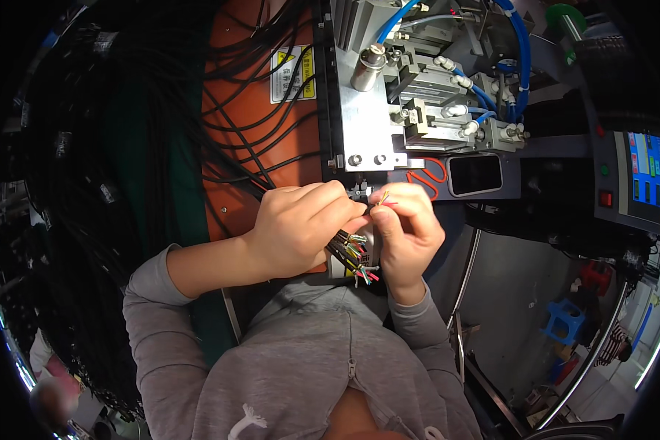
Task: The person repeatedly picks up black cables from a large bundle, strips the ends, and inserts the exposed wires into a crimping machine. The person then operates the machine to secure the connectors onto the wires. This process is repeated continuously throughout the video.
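My left hand (297, 224) is closed around several black cables, just in front of the machine's metal plate. Stripped ends with thin coloured wires (358, 248) stick out below its fingers, in red, green, white and other colours. At the fingertips of both hands is one cable end. Its fine yellowish and red wires (384, 199) are pinched between the thumb and forefinger of my right hand (411, 235). The two hands almost touch. Fingers hide most of that cable's tip.
Ahead stands a machine with a metal plate (363, 132), pneumatic cylinders and blue hoses (523, 59). Black cables (253, 147) trail over an orange board (224, 33) on the left. A phone (475, 174) lies right of the plate, near a control screen (645, 176). A blue stool (565, 320) stands lower right.
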Tool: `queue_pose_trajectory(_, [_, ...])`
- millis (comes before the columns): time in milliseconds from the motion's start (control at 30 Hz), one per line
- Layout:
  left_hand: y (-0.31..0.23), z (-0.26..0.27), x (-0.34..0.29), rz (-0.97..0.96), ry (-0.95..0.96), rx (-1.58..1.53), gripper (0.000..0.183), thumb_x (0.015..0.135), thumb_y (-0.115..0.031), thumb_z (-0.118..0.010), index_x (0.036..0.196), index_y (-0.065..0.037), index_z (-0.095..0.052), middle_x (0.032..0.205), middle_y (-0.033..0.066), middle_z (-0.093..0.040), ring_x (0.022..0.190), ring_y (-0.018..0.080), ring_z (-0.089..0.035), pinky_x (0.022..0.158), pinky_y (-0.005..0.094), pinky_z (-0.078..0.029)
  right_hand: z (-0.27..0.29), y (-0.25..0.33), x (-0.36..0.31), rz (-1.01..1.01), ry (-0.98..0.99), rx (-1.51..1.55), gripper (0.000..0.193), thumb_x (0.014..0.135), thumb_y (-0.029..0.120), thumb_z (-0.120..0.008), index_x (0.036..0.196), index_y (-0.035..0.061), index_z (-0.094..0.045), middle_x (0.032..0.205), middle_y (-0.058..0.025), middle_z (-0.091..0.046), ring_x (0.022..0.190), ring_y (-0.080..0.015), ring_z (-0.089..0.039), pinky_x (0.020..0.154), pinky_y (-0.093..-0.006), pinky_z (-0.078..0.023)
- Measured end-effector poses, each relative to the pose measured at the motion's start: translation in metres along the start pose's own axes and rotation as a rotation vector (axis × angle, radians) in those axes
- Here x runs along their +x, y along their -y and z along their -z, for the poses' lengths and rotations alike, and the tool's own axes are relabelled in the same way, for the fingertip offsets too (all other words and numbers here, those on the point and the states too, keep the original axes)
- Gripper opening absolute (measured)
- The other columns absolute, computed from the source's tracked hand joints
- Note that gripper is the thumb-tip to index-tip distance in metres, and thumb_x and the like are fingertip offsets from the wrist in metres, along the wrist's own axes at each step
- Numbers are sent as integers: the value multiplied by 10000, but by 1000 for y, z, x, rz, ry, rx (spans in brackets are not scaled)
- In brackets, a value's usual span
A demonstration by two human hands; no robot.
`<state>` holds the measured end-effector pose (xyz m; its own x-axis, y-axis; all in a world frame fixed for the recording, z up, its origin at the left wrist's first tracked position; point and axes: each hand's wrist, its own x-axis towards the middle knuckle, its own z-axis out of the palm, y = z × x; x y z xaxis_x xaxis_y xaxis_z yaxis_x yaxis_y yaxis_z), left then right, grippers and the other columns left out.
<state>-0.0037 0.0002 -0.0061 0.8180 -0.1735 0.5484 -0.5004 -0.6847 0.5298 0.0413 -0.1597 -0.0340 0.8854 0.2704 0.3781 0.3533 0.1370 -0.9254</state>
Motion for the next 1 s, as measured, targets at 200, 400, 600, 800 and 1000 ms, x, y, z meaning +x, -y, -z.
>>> queue_pose_trajectory(200, [-1,-1,-1,3,59,97,146,729,-139,-664,757,-72,-538,700,20,-461,551,143,-529,451,272,-420,2,6,3,8,-66,-153,160,666,-23,-781,766,1,-658,789,-100,-645,707,-192,-604,649,-278,-476])
queue_pose_trajectory(400, [2,-2,-1,-80,131,259,107,705,-135,-610,770,-83,-542,731,6,-459,591,116,-513,460,240,-421,17,17,13,-135,217,-400,139,726,23,-749,753,-3,-615,727,-70,-602,687,-163,-567,613,-281,-447])
queue_pose_trajectory(600, [-3,-5,-8,-112,119,270,365,682,-91,-622,1037,-21,-671,733,-6,-548,579,103,-525,449,232,-395,36,6,6,-468,176,31,74,810,19,-683,828,-28,-628,832,-53,-610,739,-83,-544,654,-230,-441])
queue_pose_trajectory(800, [-2,-12,-8,-117,171,367,285,707,-118,-618,973,-25,-659,723,-11,-493,584,92,-498,464,207,-397,20,-9,5,-173,112,-411,42,802,8,-654,812,-21,-625,789,-98,-624,711,-187,-582,645,-294,-459])
queue_pose_trajectory(1000, [-8,-14,-8,-48,215,506,262,693,-132,-621,931,-30,-657,762,-6,-502,589,89,-490,465,195,-407,14,-6,4,-40,187,-647,46,748,-5,-630,766,15,-592,704,-96,-569,664,-255,-541,622,-339,-434])
